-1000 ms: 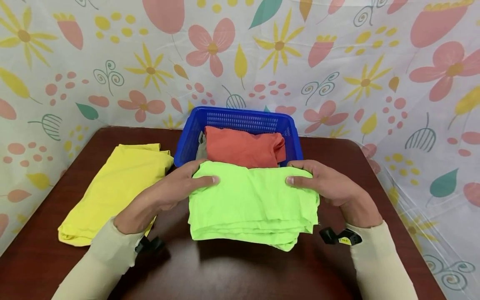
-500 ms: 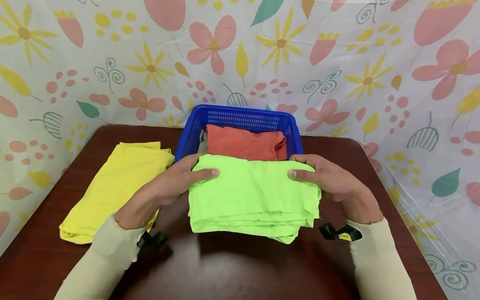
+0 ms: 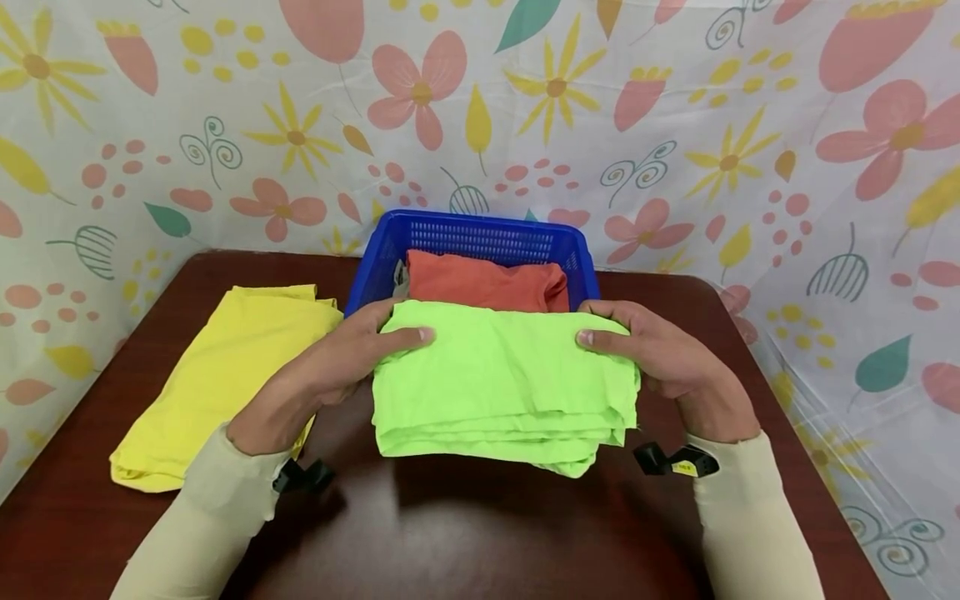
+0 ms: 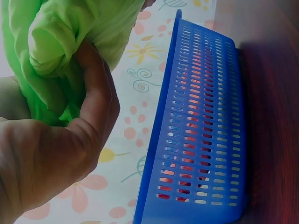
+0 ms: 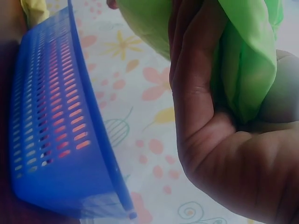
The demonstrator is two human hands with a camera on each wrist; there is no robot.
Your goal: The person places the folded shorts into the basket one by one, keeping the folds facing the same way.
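Observation:
A folded lime-green cloth [image 3: 502, 375] is held up above the table, several layers showing along its lower edge. My left hand [image 3: 360, 350] grips its left end, thumb on top and fingers underneath. At the other end my right hand [image 3: 656, 350] holds it the same way. Behind the cloth stands a blue plastic basket [image 3: 480, 229] with slotted walls; the cloth overlaps its front in the head view. Inside lies a folded red cloth [image 3: 487, 282], beside a bit of grey cloth [image 3: 401, 279]. Both wrist views show the green fabric between thumb and fingers, higher than the basket's rim.
On the left of the dark wooden table [image 3: 487, 542] lies a folded yellow cloth [image 3: 225, 375], partly behind my left forearm. A white curtain [image 3: 480, 100] with printed flowers hangs right behind the table and along its right side.
Both hands have raised the green cloth slightly and moved it toward the basket, so it covers more of the basket's front and the red cloth. The yellow cloth stays put.

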